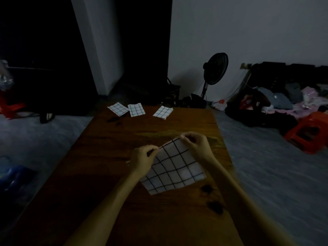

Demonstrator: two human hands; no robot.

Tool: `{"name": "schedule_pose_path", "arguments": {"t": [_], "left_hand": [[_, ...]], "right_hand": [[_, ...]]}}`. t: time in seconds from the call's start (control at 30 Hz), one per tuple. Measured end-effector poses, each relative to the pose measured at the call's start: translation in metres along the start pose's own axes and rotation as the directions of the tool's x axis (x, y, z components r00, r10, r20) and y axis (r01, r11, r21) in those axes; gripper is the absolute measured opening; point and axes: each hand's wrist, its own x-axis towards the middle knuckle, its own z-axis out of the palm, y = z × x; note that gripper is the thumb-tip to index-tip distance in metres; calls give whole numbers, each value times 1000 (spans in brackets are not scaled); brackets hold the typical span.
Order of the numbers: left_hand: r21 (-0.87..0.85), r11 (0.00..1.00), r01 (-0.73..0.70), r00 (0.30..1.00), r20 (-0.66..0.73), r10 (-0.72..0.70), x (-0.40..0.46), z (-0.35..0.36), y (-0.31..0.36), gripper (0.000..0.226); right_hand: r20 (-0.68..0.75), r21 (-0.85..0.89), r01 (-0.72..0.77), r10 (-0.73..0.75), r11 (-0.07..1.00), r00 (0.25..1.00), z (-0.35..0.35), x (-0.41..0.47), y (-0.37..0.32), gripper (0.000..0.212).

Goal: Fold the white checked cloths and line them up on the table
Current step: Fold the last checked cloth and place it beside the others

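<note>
- The left hand (pixel 142 159) and the right hand (pixel 194 142) each pinched a far corner of a white checked cloth (pixel 174 168), which lay near the middle of the wooden table (pixel 124 201).
- Three folded cloths (pixel 135 109) sat in a loose row at the far edge of the table.
- To fold well, the pinched far edge probably needed drawing evenly over to meet the opposite edge, with corners matched and grid lines kept parallel.
- The dim room hid detail: whether the cloth was already doubled could not be told, and its left near corner sat behind the left forearm.
</note>
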Motion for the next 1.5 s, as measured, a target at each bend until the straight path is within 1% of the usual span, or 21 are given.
{"name": "schedule_pose_path", "arguments": {"t": [0.07,0.17,0.23,0.33,0.47,0.53,0.6,0.63,0.7,0.77,0.8,0.87,0.9,0.97,1.0,1.07,1.13,1.23,1.3,1.4,1.5], "left_hand": [[-12,1000,13,1000,-21,-13,-2,-1,-3,17],[22,999,50,999,-22,-49,-5,-1,-4,19],[62,995,76,996,31,-78,-6,0,-7,17],[181,977,113,979,145,-140,-13,0,-16,15],[299,942,155,957,193,-219,-19,3,-24,18],[337,931,139,955,203,-216,-17,7,-18,31],[261,958,116,969,182,-167,-12,11,-1,47],[196,977,90,978,168,-124,-8,14,10,50],[92,995,38,986,159,-53,0,20,33,43],[37,999,3,992,127,-8,8,25,49,25],[15,1000,-1,995,96,0,11,26,53,19],[-25,999,-23,999,28,24,13,26,56,14],[-43,998,-44,999,0,44,13,24,55,13],[-92,994,-61,998,-39,58,13,21,47,16],[-118,992,-52,998,-52,47,14,20,42,18],[-161,987,-8,999,-46,0,14,18,34,17],[-190,981,34,999,-17,-38,16,19,32,12],[-215,976,43,997,-45,-54,19,19,34,13],[-252,966,53,993,-91,-79,22,17,37,12],[-287,953,97,982,-131,-139,24,11,38,10],[-343,929,136,974,-124,-188,23,9,35,14]], "right_hand": [[-8,-10,13,-13,1000,1000,-7,4,-1,12],[-14,-34,45,-46,998,999,-8,9,0,12],[-70,6,62,-62,998,996,-9,13,0,11],[-153,36,89,-82,995,985,-17,17,-1,11],[-170,-49,137,-143,989,975,-24,19,-3,10],[-136,-129,147,-164,981,977,-25,19,-4,8],[-34,-205,152,-162,967,986,-21,17,-6,10],[32,-238,163,-160,958,987,-18,15,-7,12],[140,-284,206,-172,936,975,-8,11,-7,13],[174,-278,256,-214,926,961,-1,9,-7,14],[169,-268,271,-232,925,958,0,9,-7,14],[150,-269,265,-232,926,961,-4,9,-4,14],[140,-301,256,-223,919,965,-8,9,0,15],[111,-418,227,-199,879,974,-18,9,11,13],[93,-463,200,-177,863,980,-22,9,16,11],[71,-491,167,-151,855,986,-26,8,20,11],[80,-492,184,-166,851,983,-22,9,13,11],[73,-461,194,-181,866,981,-17,11,4,9],[43,-422,162,-159,892,986,-21,10,7,8],[-18,-319,74,-84,945,996,-30,4,14,7],[-63,-201,51,-65,978,996,-32,0,16,15]]}}
